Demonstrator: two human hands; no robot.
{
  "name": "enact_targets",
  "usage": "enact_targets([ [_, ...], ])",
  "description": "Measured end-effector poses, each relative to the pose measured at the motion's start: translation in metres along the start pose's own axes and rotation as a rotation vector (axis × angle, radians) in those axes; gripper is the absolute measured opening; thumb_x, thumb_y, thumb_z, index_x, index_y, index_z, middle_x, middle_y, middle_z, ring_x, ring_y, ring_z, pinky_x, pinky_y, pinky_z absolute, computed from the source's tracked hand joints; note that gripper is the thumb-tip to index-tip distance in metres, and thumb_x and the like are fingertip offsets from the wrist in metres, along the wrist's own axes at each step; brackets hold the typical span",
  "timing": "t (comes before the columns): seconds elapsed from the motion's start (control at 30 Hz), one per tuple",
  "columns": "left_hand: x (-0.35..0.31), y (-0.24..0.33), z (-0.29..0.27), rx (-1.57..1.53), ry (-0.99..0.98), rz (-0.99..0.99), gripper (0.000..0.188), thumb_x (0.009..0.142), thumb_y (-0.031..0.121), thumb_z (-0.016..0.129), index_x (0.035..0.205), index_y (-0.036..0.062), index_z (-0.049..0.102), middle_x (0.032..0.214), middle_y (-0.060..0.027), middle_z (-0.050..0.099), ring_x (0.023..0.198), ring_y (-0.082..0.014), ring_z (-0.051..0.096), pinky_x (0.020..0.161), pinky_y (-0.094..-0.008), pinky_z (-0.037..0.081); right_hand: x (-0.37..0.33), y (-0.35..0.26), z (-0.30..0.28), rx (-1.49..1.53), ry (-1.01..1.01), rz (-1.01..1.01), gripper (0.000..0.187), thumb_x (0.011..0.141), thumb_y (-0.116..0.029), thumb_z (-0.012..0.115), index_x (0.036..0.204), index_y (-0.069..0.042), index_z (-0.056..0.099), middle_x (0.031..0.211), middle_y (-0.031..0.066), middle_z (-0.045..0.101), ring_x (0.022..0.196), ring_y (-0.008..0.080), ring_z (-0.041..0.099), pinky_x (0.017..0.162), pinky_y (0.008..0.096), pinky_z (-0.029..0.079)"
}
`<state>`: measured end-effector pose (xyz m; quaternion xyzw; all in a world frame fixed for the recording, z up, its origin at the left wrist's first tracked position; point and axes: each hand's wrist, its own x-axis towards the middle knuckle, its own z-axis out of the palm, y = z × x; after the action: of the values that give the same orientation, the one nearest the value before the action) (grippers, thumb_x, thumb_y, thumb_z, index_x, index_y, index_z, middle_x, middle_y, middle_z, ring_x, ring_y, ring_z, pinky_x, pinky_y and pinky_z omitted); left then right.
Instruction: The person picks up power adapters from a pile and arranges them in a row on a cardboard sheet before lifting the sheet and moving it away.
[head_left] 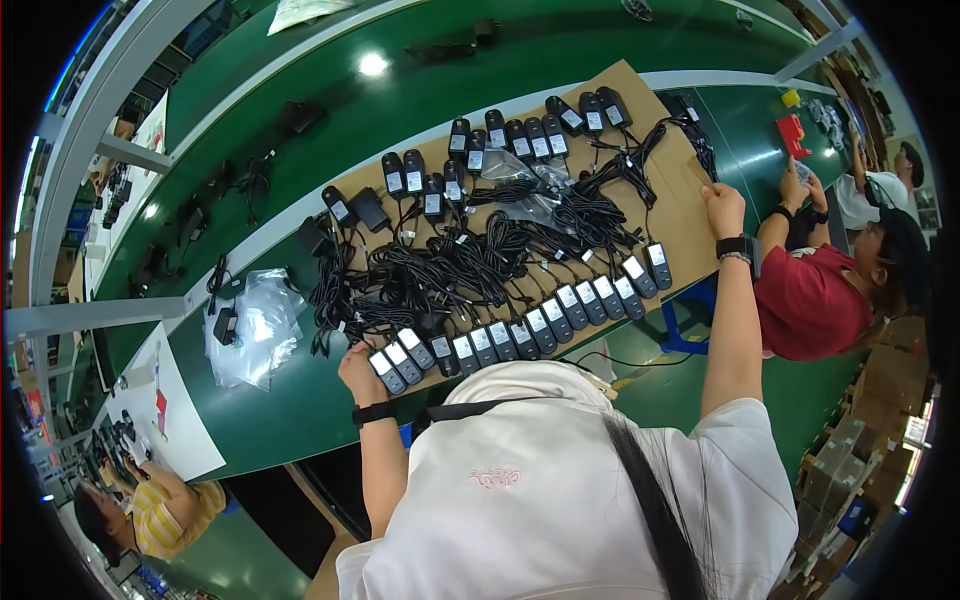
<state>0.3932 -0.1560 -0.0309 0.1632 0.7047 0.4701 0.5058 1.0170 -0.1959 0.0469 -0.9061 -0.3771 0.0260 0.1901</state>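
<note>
Label print on the black adapters point(578, 316) too small to read. Cable tangle point(450, 262) hides much of the cardboard sheet's point(690, 235) middle; can't trace single leads. Fingertips of left grip point(360, 372) and right grip point(724, 210) unclear at the sheet. White packet point(303, 12) cropped at top, white shirt point(560, 500) at bottom.

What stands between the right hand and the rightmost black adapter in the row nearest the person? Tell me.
Nothing visible: only bare cardboard lies between the right hand, at the sheet's right edge, and that adapter.
</note>
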Motion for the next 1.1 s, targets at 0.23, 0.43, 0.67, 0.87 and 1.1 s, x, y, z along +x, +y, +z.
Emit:
enact_targets([
  [0.23,-0.004,0.005,0.007,0.030,0.033,-0.006,0.011,0.076,-0.006,0.050,0.082,-0.0047,0.059,0.079,-0.0090,0.061,0.067,-0.0168,0.057,0.063,-0.0269,0.046,0.014,0.018,0.003,-0.022,-0.010,0.014,0.026,0.076,-0.027,0.062,0.089,-0.005,0.066,0.083,0.0199,0.063,0.081,0.0351,0.061,0.073,0.0388,0.047],
  [0.43,0.003,-0.002,0.002,0.043,0.035,0.029,0.010,0.077,-0.006,0.050,0.079,-0.0040,0.059,0.077,-0.0080,0.060,0.066,-0.0153,0.056,0.063,-0.0254,0.045,0.022,0.024,-0.001,0.028,0.022,0.051,0.027,0.077,-0.027,0.062,0.090,-0.004,0.066,0.081,0.0207,0.063,0.080,0.0341,0.061,0.072,0.0383,0.047],
  [0.67,-0.004,0.005,0.009,-0.002,0.022,0.005,0.010,0.078,-0.006,0.049,0.075,-0.0032,0.059,0.075,-0.0066,0.060,0.065,-0.0137,0.054,0.062,-0.0242,0.044,0.039,0.034,-0.007,0.036,0.049,0.074,0.027,0.076,-0.027,0.063,0.087,-0.003,0.066,0.079,0.0200,0.062,0.075,0.0337,0.061,0.068,0.0366,0.047],
  [0.87,-0.006,0.006,0.011,0.007,0.039,0.020,0.012,0.078,-0.007,0.049,0.072,-0.0030,0.059,0.076,-0.0059,0.060,0.065,-0.0130,0.054,0.062,-0.0240,0.044,0.054,0.050,-0.014,-0.022,0.042,0.058,0.028,0.077,-0.029,0.063,0.088,-0.003,0.066,0.078,0.0201,0.063,0.074,0.0317,0.062,0.068,0.0361,0.047],
  [1.1,-0.013,0.010,0.011,0.045,0.038,0.033,0.011,0.078,-0.007,0.049,0.076,-0.0044,0.059,0.076,-0.0074,0.060,0.065,-0.0137,0.055,0.063,-0.0245,0.045,0.056,0.072,-0.018,-0.056,0.065,0.071,0.029,0.078,-0.031,0.062,0.090,-0.005,0.067,0.080,0.0191,0.064,0.077,0.0326,0.062,0.070,0.0367,0.047],
])
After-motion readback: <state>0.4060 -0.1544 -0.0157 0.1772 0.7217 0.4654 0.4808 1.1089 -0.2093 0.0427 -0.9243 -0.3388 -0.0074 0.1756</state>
